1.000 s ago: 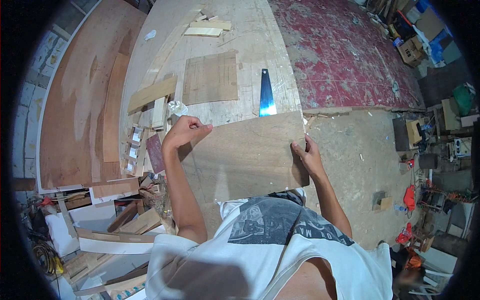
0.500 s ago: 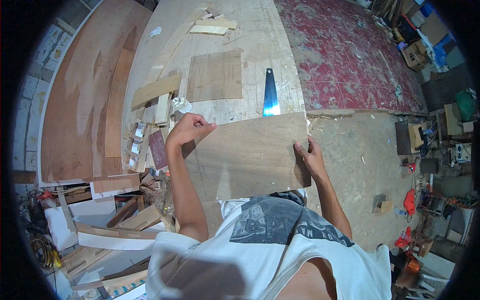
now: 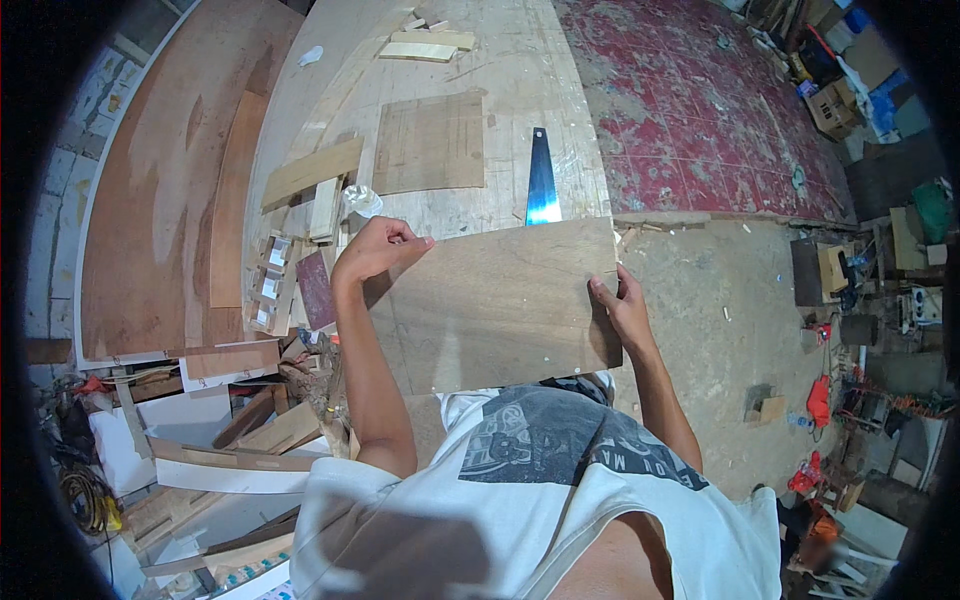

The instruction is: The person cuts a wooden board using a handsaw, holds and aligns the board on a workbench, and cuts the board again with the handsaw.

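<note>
My left hand [image 3: 388, 248] pinches the upper left edge of a brown plywood board [image 3: 480, 305], fingers curled. At the board's right edge, my right hand [image 3: 616, 298] holds it between thumb and fingers. The board spans the near end of a pale plywood worktable [image 3: 335, 70], close to my waist. Just beyond it lies a tapered steel handsaw blade [image 3: 543, 175], its lower end hidden by the board. Further back is a square plywood sheet [image 3: 430, 142]. Left of that are pale wooden strips [image 3: 312, 175] and a crumpled clear bag [image 3: 362, 200].
A large reddish plywood sheet [image 3: 155, 200] flanks the table on the left, above a pile of offcuts [image 3: 230, 465]. On the right are a concrete floor [image 3: 700, 310], worn red flooring [image 3: 700, 120] and clutter [image 3: 835, 105] along the wall, including boxes and cables.
The whole view has shifted slightly, table and saw appearing a little higher and further right. Both hands keep the same grip on the board, with no clear movement of their own.
</note>
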Motion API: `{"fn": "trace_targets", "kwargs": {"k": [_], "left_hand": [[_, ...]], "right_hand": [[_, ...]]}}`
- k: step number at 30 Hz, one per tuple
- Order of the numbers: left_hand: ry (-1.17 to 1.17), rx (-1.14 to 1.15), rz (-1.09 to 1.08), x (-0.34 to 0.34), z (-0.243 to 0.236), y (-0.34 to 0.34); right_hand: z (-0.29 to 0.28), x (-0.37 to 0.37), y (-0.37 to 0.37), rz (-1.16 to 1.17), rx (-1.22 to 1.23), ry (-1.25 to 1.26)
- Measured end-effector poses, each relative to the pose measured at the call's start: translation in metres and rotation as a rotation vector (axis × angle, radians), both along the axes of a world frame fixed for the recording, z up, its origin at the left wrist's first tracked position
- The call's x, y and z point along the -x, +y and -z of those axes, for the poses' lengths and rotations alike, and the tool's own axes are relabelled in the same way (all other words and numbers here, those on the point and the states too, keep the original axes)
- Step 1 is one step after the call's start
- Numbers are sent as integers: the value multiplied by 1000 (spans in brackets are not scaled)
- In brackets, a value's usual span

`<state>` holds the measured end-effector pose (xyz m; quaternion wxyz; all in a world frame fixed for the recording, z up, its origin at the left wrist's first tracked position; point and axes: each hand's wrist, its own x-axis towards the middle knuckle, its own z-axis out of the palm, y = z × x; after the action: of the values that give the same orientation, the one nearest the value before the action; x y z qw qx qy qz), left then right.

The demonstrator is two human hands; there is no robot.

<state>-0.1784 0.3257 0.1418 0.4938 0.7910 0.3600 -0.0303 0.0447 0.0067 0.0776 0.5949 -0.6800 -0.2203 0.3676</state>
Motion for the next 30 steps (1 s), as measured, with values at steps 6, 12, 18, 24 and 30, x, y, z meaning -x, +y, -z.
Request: {"fn": "trace_targets", "kwargs": {"k": [6, 12, 18, 24, 30], "left_hand": [[-24, 15, -2, 3, 7, 1], [-17, 36, 1, 0, 2, -4], [18, 30, -24, 2, 2, -7], [-27, 21, -13, 7, 12, -2], [-57, 66, -19, 8, 12, -3]], "right_hand": [[2, 1, -1, 8, -2, -4], [-2, 1, -4, -6, 19, 5], [-2, 2, -3, 1, 22, 18], [2, 2, -4, -7, 29, -1], [4, 3, -5, -17, 36, -31]]}}
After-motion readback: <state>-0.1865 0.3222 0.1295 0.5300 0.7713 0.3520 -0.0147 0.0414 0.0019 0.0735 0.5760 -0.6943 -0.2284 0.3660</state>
